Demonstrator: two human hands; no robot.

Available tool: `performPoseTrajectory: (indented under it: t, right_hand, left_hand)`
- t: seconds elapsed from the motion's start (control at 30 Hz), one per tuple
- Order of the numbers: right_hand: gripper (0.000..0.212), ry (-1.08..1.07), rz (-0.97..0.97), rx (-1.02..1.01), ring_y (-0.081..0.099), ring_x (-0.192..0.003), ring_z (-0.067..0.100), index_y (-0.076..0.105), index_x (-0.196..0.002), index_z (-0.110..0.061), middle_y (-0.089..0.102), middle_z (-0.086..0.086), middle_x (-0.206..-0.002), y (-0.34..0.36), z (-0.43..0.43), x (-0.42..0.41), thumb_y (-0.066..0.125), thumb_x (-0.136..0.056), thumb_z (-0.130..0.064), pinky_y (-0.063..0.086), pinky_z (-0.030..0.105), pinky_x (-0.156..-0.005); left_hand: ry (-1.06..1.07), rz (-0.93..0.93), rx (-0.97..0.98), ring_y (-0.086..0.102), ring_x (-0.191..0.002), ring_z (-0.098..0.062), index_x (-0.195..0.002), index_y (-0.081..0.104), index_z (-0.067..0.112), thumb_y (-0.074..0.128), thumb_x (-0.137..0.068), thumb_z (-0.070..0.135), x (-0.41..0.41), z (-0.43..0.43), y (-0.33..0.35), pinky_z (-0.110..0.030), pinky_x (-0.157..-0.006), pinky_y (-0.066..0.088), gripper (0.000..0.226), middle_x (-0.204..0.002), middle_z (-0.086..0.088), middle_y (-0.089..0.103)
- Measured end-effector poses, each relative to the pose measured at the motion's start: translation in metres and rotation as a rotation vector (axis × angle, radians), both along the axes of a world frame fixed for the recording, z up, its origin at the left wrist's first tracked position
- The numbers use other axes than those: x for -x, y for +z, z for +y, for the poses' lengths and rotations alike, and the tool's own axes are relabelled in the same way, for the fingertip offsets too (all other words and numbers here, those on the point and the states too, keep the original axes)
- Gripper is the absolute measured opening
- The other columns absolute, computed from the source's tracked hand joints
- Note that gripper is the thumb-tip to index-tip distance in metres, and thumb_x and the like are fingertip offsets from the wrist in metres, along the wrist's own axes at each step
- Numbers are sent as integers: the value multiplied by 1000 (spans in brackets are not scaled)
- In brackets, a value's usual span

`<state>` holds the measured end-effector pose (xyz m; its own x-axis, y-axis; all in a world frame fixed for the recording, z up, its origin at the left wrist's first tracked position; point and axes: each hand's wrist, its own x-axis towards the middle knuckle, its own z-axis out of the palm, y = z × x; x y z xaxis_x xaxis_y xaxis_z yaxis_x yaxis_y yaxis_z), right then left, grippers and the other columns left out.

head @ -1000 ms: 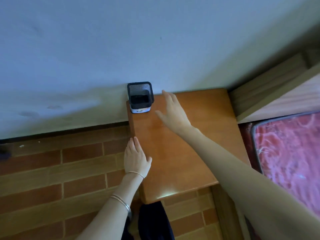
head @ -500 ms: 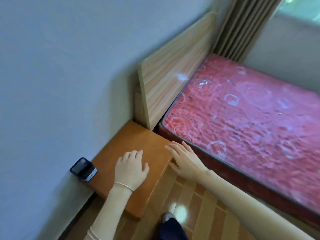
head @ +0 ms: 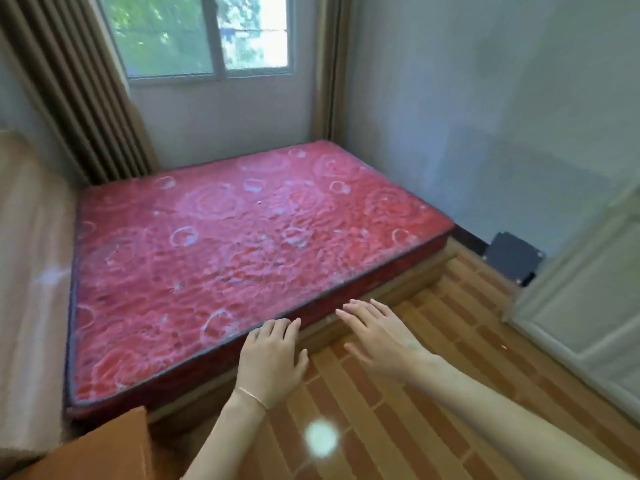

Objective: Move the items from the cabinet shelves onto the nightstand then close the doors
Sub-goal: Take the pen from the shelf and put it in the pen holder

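Observation:
Only a corner of the orange-brown nightstand (head: 104, 448) shows at the bottom left; the black mesh holder on it is out of view. A pale panelled cabinet door (head: 588, 299) stands at the right edge, its shelves hidden. My left hand (head: 272, 358) hovers palm down over the bed's near edge, fingers apart, holding nothing. My right hand (head: 379, 336) is beside it over the floor, also spread and empty.
A bed with a red patterned mattress (head: 235, 251) fills the middle, with a wooden headboard (head: 31, 271) on the left. A window and brown curtains (head: 79, 84) are behind it. A dark panel (head: 512, 258) leans on the right wall. The floor is striped brown tile (head: 433, 393).
The view has swung right, from the nightstand and its black mesh holder to the bed and the room. Both hands left the nightstand top and now hover in the air.

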<state>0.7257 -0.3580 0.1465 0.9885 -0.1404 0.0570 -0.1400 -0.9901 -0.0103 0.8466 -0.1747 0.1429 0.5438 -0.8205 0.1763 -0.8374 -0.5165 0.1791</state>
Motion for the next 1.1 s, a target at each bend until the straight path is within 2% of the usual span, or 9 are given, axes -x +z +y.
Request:
performPoseTrajectory:
  t: [0.17,0.33,0.5,0.6,0.7,0.77,0.83,1.0,1.1]
  right_hand:
    - [55,-277,104,39,48,-123,22,48,-131,-16,56,6,-129,6,-78,143,34,-87,-46,40,39,-100]
    - [53,-468,150,43,27,-136,23,30,-142,-17,35,8,-146,25,-149,281,34,-96,-44,21,39,-111]
    - [52,-629,152,79,29,-134,23,31,-141,-17,36,7,-144,63,-219,394,33,-97,-44,22,39,-110]
    - [50,-708,112,113,38,-129,25,38,-137,-15,43,7,-139,85,-259,450,32,-96,-44,30,39,-106]
    - [52,-807,75,154,56,-110,23,55,-120,-15,60,5,-119,101,-290,488,28,-89,-46,47,37,-89]
    - [47,-873,34,165,61,-100,21,59,-113,-17,64,2,-110,107,-308,505,34,-85,-45,51,34,-82]
    - [45,-900,-3,166,59,-103,21,58,-116,-17,62,2,-112,110,-325,514,38,-85,-44,49,35,-84]
    - [49,-961,-39,161,56,-108,22,56,-121,-17,60,2,-116,109,-370,525,32,-86,-43,46,36,-89]
    - [44,-956,-37,196,53,-113,22,53,-125,-17,57,3,-123,111,-406,525,37,-90,-38,42,36,-94]
  left_hand:
    - [-283,-28,24,65,-80,-22,-99,70,14,42,-72,43,78,-128,12,-34,-62,51,48,-89,2,68]
    - [-526,-44,57,65,-80,-18,-98,70,19,43,-72,45,193,-241,27,-33,-62,51,46,-89,5,68]
    - [-696,-81,162,65,-75,-18,-95,70,22,51,-71,42,299,-344,50,-32,-63,52,37,-83,6,68]
    - [-751,-93,211,65,-78,-19,-95,69,20,47,-72,43,349,-397,65,-33,-66,52,39,-84,5,67]
    - [-799,-113,243,64,-83,-20,-97,69,19,49,-72,41,386,-437,75,-33,-71,51,38,-87,4,68]
    - [-835,-131,255,63,-86,-21,-97,68,20,50,-73,40,402,-461,78,-34,-74,51,36,-89,4,67]
    - [-869,-158,247,63,-88,-20,-99,68,21,44,-75,42,412,-485,79,-34,-75,51,40,-90,5,67]
    - [-910,-191,215,63,-88,-17,-100,68,23,39,-78,45,425,-545,79,-33,-74,52,43,-91,6,68]
    - [-911,-223,241,64,-90,-17,-101,67,24,55,-78,45,426,-591,79,-34,-75,53,34,-93,6,68]
